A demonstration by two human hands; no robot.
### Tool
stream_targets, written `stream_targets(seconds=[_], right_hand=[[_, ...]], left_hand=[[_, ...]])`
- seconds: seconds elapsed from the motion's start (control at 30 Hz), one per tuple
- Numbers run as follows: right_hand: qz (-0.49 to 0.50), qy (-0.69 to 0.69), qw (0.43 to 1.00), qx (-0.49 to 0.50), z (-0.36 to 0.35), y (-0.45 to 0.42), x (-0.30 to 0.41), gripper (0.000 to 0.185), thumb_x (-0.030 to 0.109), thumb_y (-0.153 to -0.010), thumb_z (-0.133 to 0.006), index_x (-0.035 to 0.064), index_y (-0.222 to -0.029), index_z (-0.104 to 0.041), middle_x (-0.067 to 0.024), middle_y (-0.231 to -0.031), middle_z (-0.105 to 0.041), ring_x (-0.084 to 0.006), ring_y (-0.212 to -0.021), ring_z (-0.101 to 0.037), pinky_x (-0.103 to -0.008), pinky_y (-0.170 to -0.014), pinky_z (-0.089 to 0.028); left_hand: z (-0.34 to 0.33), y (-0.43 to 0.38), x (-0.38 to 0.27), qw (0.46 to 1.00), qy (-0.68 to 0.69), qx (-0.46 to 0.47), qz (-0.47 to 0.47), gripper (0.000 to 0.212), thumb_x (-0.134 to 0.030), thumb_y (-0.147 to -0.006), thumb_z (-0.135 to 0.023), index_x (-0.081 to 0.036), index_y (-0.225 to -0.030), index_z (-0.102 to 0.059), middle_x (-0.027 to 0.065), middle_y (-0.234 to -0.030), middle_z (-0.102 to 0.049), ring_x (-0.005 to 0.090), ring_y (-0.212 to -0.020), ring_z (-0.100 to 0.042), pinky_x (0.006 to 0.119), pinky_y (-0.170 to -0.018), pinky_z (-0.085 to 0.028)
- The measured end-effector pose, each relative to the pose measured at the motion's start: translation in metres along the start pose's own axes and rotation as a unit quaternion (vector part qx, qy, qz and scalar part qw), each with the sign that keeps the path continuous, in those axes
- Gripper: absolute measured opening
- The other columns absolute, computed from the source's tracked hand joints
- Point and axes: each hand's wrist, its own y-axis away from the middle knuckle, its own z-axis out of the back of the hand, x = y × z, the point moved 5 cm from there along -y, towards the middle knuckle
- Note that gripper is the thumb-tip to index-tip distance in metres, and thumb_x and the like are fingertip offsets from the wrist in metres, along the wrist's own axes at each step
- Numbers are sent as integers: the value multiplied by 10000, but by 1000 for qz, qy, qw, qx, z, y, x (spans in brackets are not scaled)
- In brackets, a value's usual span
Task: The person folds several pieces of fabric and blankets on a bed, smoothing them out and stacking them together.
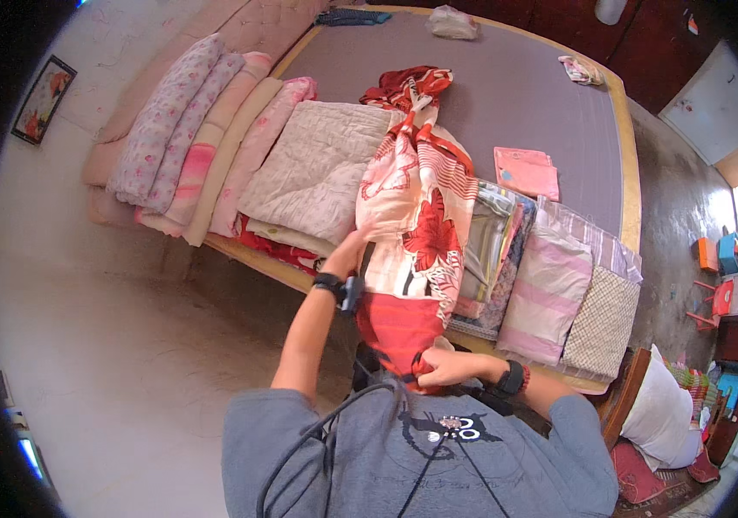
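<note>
A long red and cream patterned cloth (417, 226) stretches from my waist across the bed's near edge. Its far end lies bunched and twisted on the mattress. My right hand (445, 367) is closed around the near red end, close to my shirt. Along the cloth's left edge lies my left hand (351, 251), blurred, its fingers partly hidden, so its grip is unclear. Directly left of the cloth is a folded pale quilt (317, 171) on top of other folded textiles. Clear bags of folded fabric (489, 259) lie to its right.
Rolled floral bedding (168, 129) lines the headboard side of the bed. A pink folded cloth (525, 173) sits on the grey mattress (537, 97). Striped and checked folded fabrics (544, 291) lie at the near right. A wooden chair with a white pillow (660, 414) stands at lower right.
</note>
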Motion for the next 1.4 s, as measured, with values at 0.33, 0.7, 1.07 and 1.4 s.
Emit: stream_targets(seconds=[0.33,0.7,1.07,1.4], right_hand=[[101,72,890,-439,180,105,1,291,203,-840,-426,9,-1034,-526,-77,-929,-589,-144,-827,-557,-269,-717,-445],[30,-411,900,-142,177,-92,-4,418,369,-877,-375,53,-1142,-442,-148,-1100,-530,-198,-947,-540,-302,-789,-431],[-199,457,833,-241,142,-104,-127,570,489,-560,-676,-2,-835,-581,-178,-879,-594,-303,-776,-581,-398,-672,-455],[9,31,956,-291,135,45,-5,224,196,-726,-610,19,-863,-602,6,-731,-562,-102,-666,-520,-238,-604,-428]], left_hand=[[-234,95,-126,802,-449,364,-153,130,-111,-641,-613,-12,-701,-553,111,-641,-556,175,-616,-550,294,-564,-434],[-146,59,73,734,-534,420,19,333,-310,-774,-523,16,-777,-585,126,-669,-586,195,-577,-538,341,-569,-424],[146,29,87,827,-519,-208,56,489,-314,-617,-670,-18,-986,-546,183,-925,-585,281,-871,-566,348,-744,-448],[127,-45,65,881,-382,-276,42,810,-330,-608,-693,-43,-1247,-287,220,-1097,-507,306,-1040,-488,359,-849,-386]])
